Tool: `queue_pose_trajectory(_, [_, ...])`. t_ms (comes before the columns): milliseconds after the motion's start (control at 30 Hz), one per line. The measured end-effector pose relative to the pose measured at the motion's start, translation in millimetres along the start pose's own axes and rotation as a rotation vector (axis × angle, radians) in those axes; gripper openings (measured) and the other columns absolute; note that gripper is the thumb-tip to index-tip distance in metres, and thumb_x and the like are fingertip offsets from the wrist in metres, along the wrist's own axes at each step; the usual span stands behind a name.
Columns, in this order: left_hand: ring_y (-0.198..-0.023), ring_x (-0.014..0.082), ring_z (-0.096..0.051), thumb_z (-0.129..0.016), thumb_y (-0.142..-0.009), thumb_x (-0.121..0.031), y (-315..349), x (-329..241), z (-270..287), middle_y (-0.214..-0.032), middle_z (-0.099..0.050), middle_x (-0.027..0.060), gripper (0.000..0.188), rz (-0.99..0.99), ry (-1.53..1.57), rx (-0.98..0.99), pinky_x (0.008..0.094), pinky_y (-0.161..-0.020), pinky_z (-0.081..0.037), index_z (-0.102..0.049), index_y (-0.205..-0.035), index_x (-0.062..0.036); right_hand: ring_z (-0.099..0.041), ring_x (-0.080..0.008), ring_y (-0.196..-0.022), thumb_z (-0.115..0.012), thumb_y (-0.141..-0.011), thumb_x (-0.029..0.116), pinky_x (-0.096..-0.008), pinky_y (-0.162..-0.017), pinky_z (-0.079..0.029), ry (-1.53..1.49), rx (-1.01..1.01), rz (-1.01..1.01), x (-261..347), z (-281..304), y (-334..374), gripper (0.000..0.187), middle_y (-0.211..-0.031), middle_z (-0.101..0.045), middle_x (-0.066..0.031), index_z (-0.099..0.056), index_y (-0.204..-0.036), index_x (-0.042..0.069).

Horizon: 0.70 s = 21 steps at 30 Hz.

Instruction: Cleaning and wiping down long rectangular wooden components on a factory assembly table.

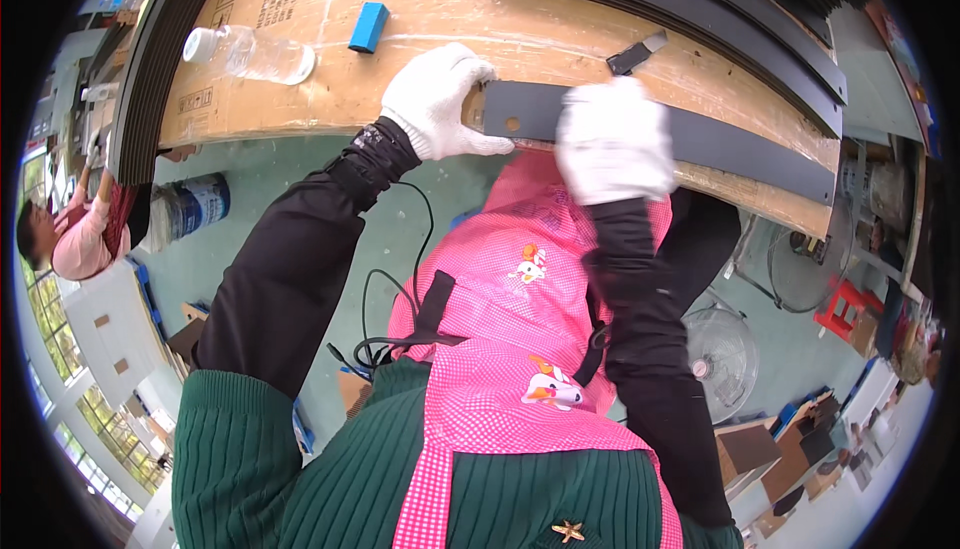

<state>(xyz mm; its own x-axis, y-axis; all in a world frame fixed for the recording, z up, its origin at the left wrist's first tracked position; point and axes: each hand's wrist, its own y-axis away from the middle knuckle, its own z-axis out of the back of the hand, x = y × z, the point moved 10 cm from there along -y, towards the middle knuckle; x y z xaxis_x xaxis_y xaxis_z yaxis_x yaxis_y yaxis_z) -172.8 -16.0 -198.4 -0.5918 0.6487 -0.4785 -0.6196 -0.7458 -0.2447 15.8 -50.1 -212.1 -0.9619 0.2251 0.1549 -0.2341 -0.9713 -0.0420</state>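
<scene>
A long dark grey strip point(740, 139) with small holes near its ends lies along the near edge of the table. My left hand point(440, 99), in a white glove, grips its left end, with the thumb at the near edge and the fingers at the far edge. My right hand point(615, 144), also gloved in white, is over the strip right of its left end. Motion smears that hand, so its fingers and anything in them cannot be made out. Just beyond it lies a utility knife point(637, 53) with a dark handle.
The wrapped cardboard tabletop point(330, 99) bears a clear plastic bottle point(250, 55) and a blue block point(368, 28). Dark strips point(660, 9) are stacked at far right, more point(165, 59) at left. Fans point(720, 359) and a red stool point(848, 311) stand right. Another person point(85, 224) works at left.
</scene>
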Motion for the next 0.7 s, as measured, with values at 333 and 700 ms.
queue_pose_trajectory(333, [-0.094,0.0333,-0.066,-0.095,-0.059,-0.037,-11.5,-17.3,4.4,-0.102,-0.064,0.0138,0.071,-0.031,0.050,0.025,0.0420,-0.085,-0.054,-0.063,-0.114,-0.0045,-0.062,-0.0274,-0.069,-0.054,-0.088,0.019,-0.0394,-0.060,-0.050,-0.090,-0.342,0.285,-74.2,45.7,-4.0,0.013,-0.081,-0.061,-0.0084,-0.067,-0.088,0.014])
queue_pose_trajectory(700, [-0.092,0.0313,-0.062,-0.094,-0.056,-0.032,4.4,-17.8,6.3,-0.099,-0.063,0.0126,0.077,-0.016,-0.082,0.066,0.0409,-0.083,-0.052,-0.068,-0.125,-0.0074,-0.072,-0.0306,-0.077,-0.057,-0.089,0.021,-0.0422,-0.072,-0.060,0.202,0.038,0.109,-135.1,61.9,-30.4,0.024,-0.082,-0.072,-0.0142,-0.074,-0.076,0.010])
